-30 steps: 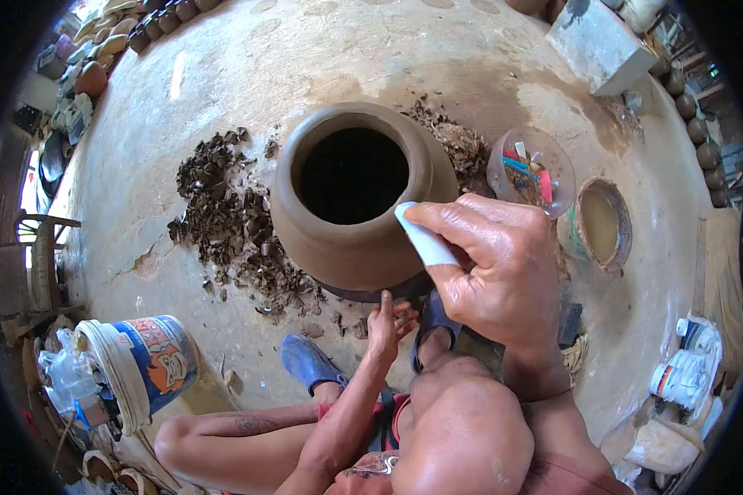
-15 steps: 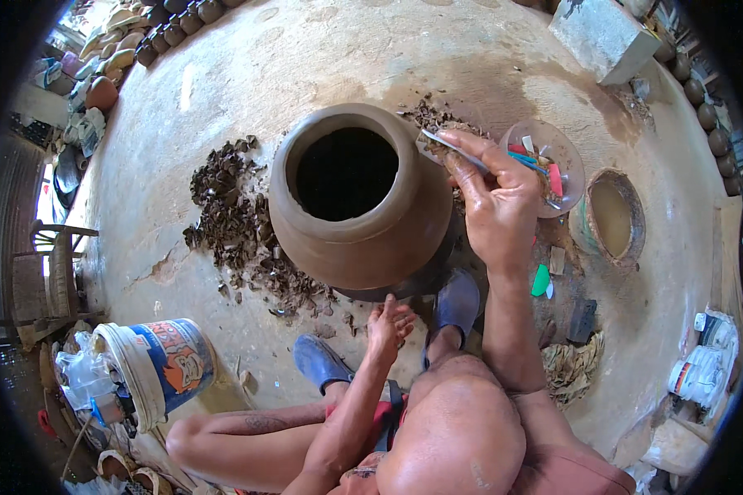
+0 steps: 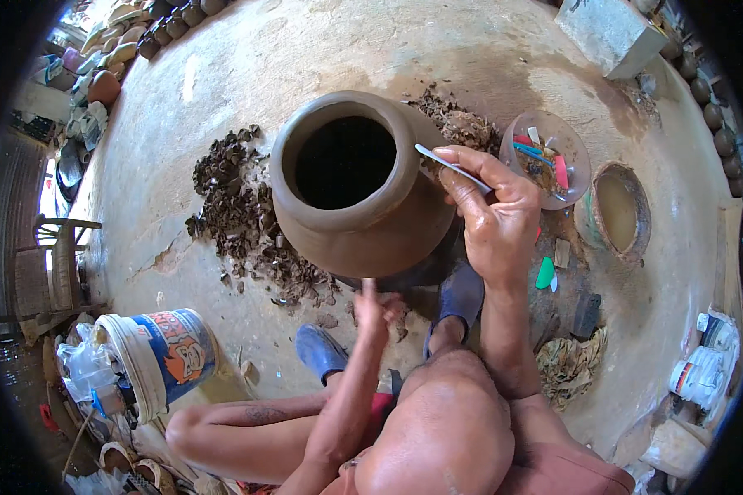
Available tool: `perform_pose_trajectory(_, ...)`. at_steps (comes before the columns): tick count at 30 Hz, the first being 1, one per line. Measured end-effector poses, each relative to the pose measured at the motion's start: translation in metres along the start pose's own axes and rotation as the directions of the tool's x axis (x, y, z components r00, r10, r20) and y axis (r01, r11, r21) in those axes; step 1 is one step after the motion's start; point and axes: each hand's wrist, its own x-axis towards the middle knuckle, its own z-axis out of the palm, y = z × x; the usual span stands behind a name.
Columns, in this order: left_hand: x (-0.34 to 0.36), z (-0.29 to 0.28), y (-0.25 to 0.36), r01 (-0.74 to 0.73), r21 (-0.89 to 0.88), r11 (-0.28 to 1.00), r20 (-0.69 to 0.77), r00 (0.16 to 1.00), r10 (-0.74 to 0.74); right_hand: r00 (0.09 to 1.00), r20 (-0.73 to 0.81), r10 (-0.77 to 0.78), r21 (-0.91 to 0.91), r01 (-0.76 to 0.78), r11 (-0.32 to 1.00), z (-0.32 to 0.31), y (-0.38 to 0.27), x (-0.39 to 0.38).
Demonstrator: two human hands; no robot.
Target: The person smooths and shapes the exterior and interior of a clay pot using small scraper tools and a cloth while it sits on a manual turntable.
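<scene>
A large brown clay pot (image 3: 347,235) with a thick rounded rim and a dark hollow inside stands in front of me, between my feet. My right hand (image 3: 499,210) pinches a thin, pale, flat scraper (image 3: 454,167). The scraper's tip is close to the right side of the pot's rim; whether it touches cannot be made out. Low at the pot's near side is my left hand (image 3: 376,313), a finger stretched toward the base and the others apart, slightly blurred, with nothing seen in it.
Dark clay shavings (image 3: 235,194) lie left of the pot, more (image 3: 454,120) behind it. At right stand a clear bowl of small tools (image 3: 582,169) and a bucket of murky water (image 3: 615,214). A crumpled cloth (image 3: 571,367) lies nearer. A large bucket (image 3: 173,355) is at left.
My left hand has shifted slightly left and up toward the pot's base. The scraper has tilted, and my right hand has come slightly lower relative to the pot's rim. The view has shifted a little.
</scene>
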Motion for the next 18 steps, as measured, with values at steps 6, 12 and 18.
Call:
perform_pose_trajectory(6,0.031,-0.011,0.04,-0.291,-0.205,0.934,-0.041,0.956,0.289,0.998,0.004,0.065,0.038,-0.065,0.997,0.011,-0.01,-0.014)
perform_pose_trajectory(12,-0.027,0.031,-0.012,0.221,0.012,0.975,0.233,0.948,-0.218,0.999,-0.034,0.024,-0.024,-0.024,0.999,0.002,0.003,-0.023)
perform_pose_trajectory(18,0.068,-0.046,0.049,-0.32,-0.029,0.947,-0.16,0.937,0.311,0.998,-0.037,0.041,0.05,-0.039,0.998,0.017,-0.011,-0.026)
